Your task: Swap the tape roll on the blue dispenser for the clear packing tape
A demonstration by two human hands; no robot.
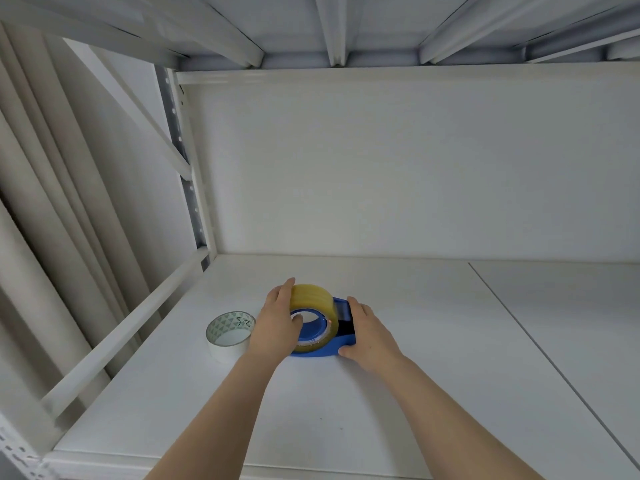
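Observation:
A blue tape dispenser (343, 341) stands on the white shelf board (415, 375) with a yellowish see-through tape roll (313, 299) seated on its blue hub. My left hand (277, 323) grips that roll from its left side, thumb at the hub opening. My right hand (367, 334) clasps the dispenser's right end, fingers over the top and thumb at the base. A second roll (230, 334), white with a grey triangle pattern inside its core, lies flat just left of my left hand, untouched.
The white back wall (381, 168) stands behind the dispenser. A shelf post (194, 202) and a slanted side rail (128, 327) border the left. Another shelf's underside (346, 26) hangs overhead. A seam (519, 327) runs across the board to the right.

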